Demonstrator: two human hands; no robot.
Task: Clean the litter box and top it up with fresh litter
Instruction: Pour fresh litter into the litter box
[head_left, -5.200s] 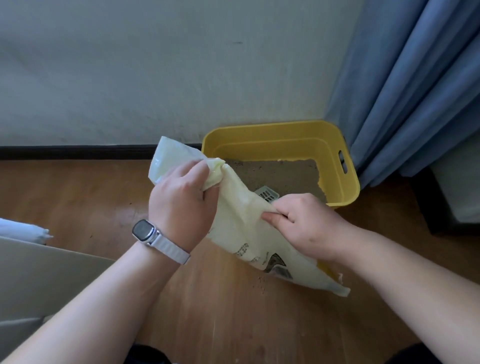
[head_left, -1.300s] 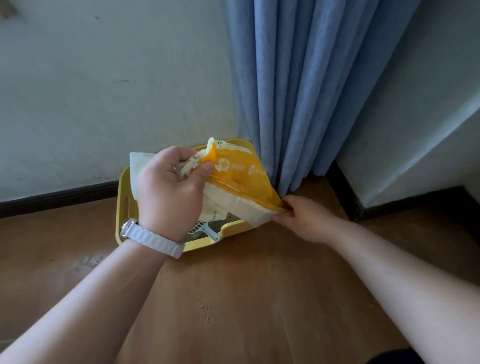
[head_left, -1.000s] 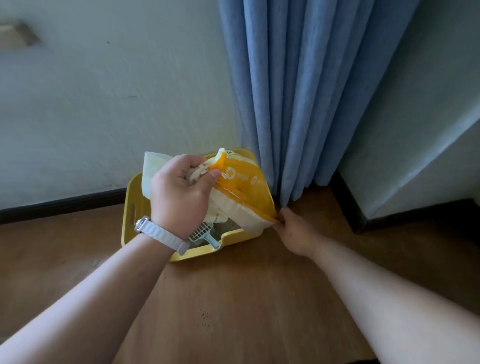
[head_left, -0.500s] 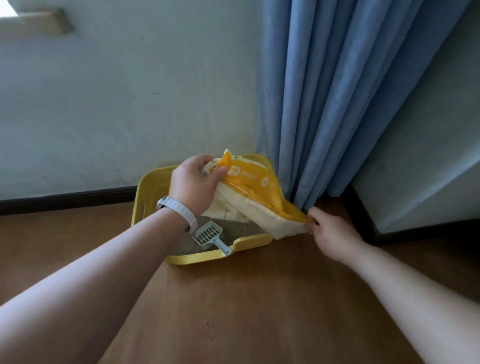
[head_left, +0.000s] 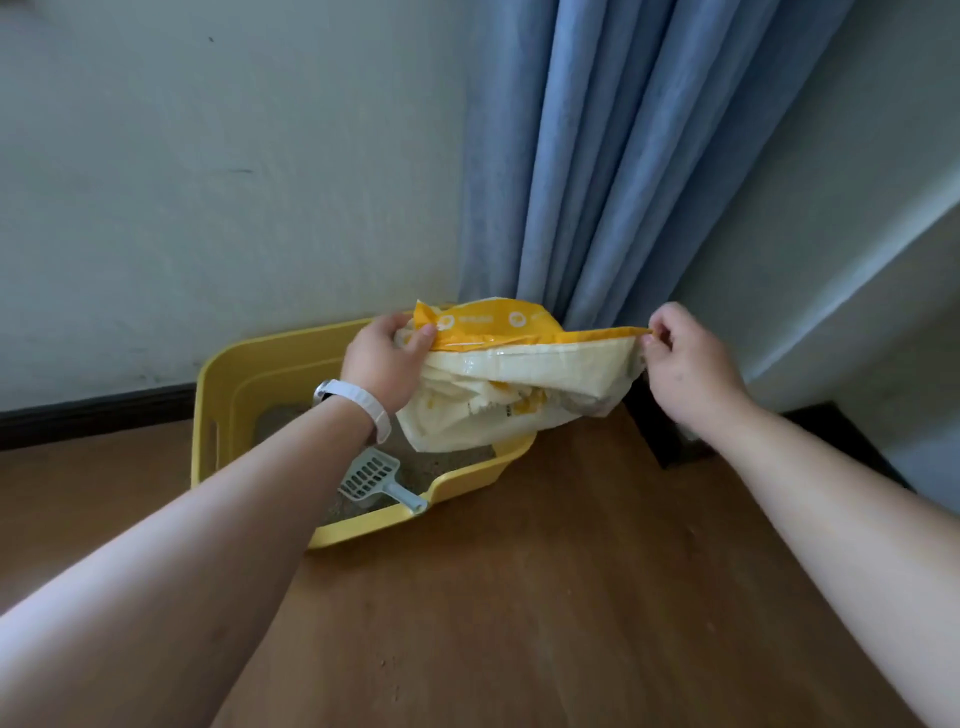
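Observation:
A yellow litter box stands on the wooden floor against the white wall, with grey-brown litter inside. A pale slotted scoop lies in it, its handle resting on the front rim. Above the box's right end hangs a limp yellow-and-cream litter bag, stretched sideways between both hands. My left hand, with a white watch on the wrist, grips the bag's left end. My right hand pinches its right corner.
A blue curtain hangs right behind the box's right end. A dark skirting board runs along the wall. A dark low base sits in the corner to the right. A few litter grains lie on the floor.
My right hand has lifted the bag's corner up and to the right, stretching the bag flat. My left hand keeps its grip over the box. The view has shifted closer.

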